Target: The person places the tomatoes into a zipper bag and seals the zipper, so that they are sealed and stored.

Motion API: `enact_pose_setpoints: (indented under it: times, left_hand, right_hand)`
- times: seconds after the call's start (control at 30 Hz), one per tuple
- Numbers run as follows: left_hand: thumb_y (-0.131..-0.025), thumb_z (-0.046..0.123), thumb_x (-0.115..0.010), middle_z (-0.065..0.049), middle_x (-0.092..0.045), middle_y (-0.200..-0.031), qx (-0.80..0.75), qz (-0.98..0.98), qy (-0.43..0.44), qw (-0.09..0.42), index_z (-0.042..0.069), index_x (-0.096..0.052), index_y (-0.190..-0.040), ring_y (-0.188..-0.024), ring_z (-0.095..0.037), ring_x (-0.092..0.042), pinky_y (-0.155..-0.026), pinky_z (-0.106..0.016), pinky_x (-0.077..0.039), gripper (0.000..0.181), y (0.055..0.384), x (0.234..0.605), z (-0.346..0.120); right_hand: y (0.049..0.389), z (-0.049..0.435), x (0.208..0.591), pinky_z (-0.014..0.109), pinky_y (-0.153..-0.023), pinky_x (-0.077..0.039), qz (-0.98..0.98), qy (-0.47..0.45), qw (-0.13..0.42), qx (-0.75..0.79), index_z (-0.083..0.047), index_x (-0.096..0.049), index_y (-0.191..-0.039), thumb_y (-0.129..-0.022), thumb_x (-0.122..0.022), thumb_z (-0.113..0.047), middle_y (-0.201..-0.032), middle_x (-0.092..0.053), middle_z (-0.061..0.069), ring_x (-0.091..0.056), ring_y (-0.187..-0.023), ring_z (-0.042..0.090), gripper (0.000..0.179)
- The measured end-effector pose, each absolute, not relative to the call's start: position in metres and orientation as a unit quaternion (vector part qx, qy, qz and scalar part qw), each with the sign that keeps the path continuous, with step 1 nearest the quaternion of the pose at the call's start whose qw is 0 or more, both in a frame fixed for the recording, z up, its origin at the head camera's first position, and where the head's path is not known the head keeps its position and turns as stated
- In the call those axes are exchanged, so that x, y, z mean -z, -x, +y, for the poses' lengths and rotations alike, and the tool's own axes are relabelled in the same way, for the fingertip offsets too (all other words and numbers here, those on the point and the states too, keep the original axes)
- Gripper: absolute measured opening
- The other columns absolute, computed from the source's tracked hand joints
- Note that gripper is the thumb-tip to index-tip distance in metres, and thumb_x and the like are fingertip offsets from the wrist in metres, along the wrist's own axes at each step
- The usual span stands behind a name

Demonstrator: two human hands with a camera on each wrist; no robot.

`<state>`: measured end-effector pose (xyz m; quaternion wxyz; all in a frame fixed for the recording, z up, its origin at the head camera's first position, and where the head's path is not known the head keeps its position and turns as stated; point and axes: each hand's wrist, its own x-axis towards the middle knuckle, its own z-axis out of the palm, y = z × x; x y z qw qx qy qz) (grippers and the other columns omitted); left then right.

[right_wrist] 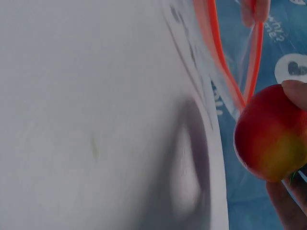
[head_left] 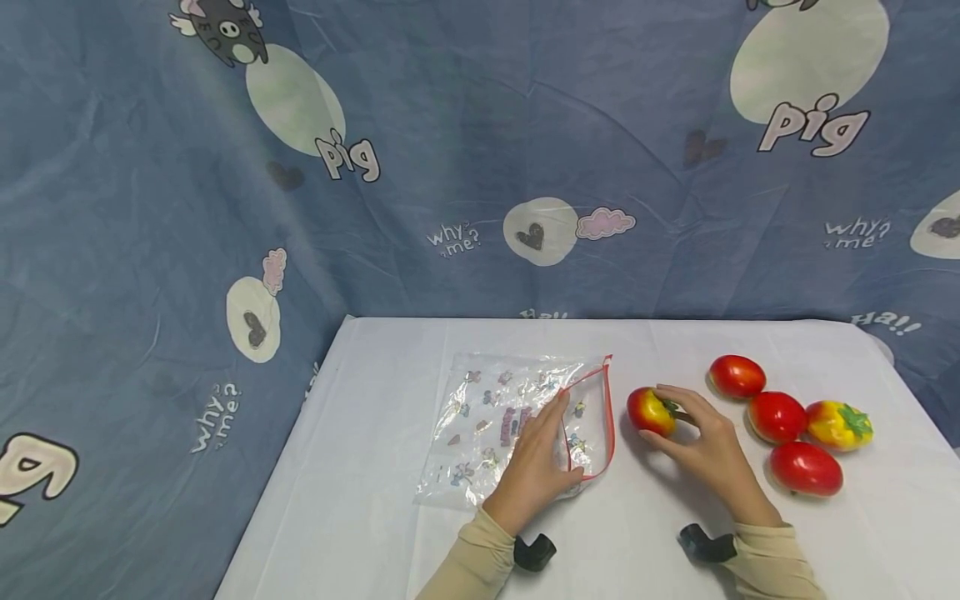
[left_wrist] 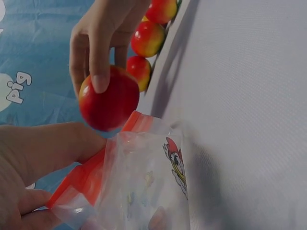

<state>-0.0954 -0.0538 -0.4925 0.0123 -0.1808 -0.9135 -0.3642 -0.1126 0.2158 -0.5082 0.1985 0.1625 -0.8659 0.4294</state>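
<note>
A clear zip bag [head_left: 468, 429] with printed cartoon figures lies across the white table in the head view, its red-edged mouth gaping to the right. My left hand [head_left: 534, 458] holds the bag by that red rim, thumb and fingers along the mouth. Just right of the opening, my right hand [head_left: 711, 446] grips a red-and-yellow fruit [head_left: 649, 411] by its green stem end. The left wrist view has the gripped fruit [left_wrist: 110, 105] close to the red zip edge [left_wrist: 79, 184]. In the right wrist view, the fruit [right_wrist: 266, 136] stands apart from the bag's interior.
Several more fruits lie at the table's right side: red ones [head_left: 737, 377] [head_left: 777, 417] [head_left: 806, 469] and a yellow-red one [head_left: 832, 425] with a green top. A blue printed cloth [head_left: 420, 167] hangs behind and to the left. Black wrist devices [head_left: 534, 552] sit at both cuffs.
</note>
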Motion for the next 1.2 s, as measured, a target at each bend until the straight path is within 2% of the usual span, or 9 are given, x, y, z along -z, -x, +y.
enact_pose_setpoints:
  times: [0.23, 0.5, 0.77, 0.97, 1.2]
  left_hand:
    - [-0.071, 0.011, -0.092, -0.008, -0.038, -0.167, 0.358, -0.915, 0.186, 0.015, 0.010, -0.030, -0.163, -0.153, -0.031, -0.039, -0.124, -0.061, -0.032, 0.111, 0.095, 0.494, -0.053]
    - [-0.071, 0.012, -0.092, -0.007, -0.037, -0.168, 0.351, -0.918, 0.183, 0.003, 0.011, -0.029, -0.163, -0.153, -0.030, -0.038, -0.125, -0.059, -0.031, 0.112, 0.095, 0.492, -0.053]
    - [-0.072, 0.012, -0.092, -0.008, -0.035, -0.168, 0.355, -0.916, 0.185, -0.003, 0.010, -0.029, -0.163, -0.155, -0.031, -0.036, -0.125, -0.059, -0.029, 0.111, 0.094, 0.493, -0.053]
    - [-0.072, 0.014, -0.092, -0.006, -0.033, -0.170, 0.347, -0.919, 0.187, -0.005, 0.012, -0.027, -0.164, -0.156, -0.030, -0.034, -0.126, -0.059, -0.028, 0.112, 0.093, 0.493, -0.054]
    - [-0.072, 0.012, -0.092, -0.007, -0.035, -0.169, 0.342, -0.919, 0.195, 0.006, 0.011, -0.031, -0.163, -0.154, -0.030, -0.037, -0.125, -0.061, -0.028, 0.110, 0.092, 0.493, -0.053]
  right_hand:
    - [0.114, 0.201, 0.507, 0.000, -0.094, -0.045, -0.861, -0.174, 0.191, -0.437, -0.007, -0.068, -0.130, -0.067, -0.094, -0.002, -0.129, -0.070, 0.013, -0.050, -0.122, -0.017, 0.068]
    - [0.117, 0.187, 0.508, 0.002, -0.095, -0.047, -0.857, -0.193, 0.187, -0.440, -0.008, -0.069, -0.130, -0.067, -0.095, -0.004, -0.130, -0.070, 0.010, -0.058, -0.120, -0.005, 0.068]
    - [0.119, 0.175, 0.508, 0.003, -0.095, -0.047, -0.851, -0.210, 0.183, -0.446, -0.006, -0.069, -0.129, -0.066, -0.095, -0.002, -0.131, -0.069, 0.011, -0.060, -0.122, 0.001, 0.067]
    - [0.120, 0.166, 0.509, 0.004, -0.096, -0.048, -0.848, -0.222, 0.175, -0.448, -0.006, -0.069, -0.130, -0.066, -0.094, 0.000, -0.131, -0.069, 0.010, -0.063, -0.122, 0.011, 0.069]
    - [0.121, 0.155, 0.510, 0.011, -0.097, -0.053, -0.849, -0.233, 0.165, -0.444, -0.007, -0.069, -0.130, -0.067, -0.095, -0.004, -0.133, -0.069, 0.008, -0.064, -0.123, 0.017, 0.068]
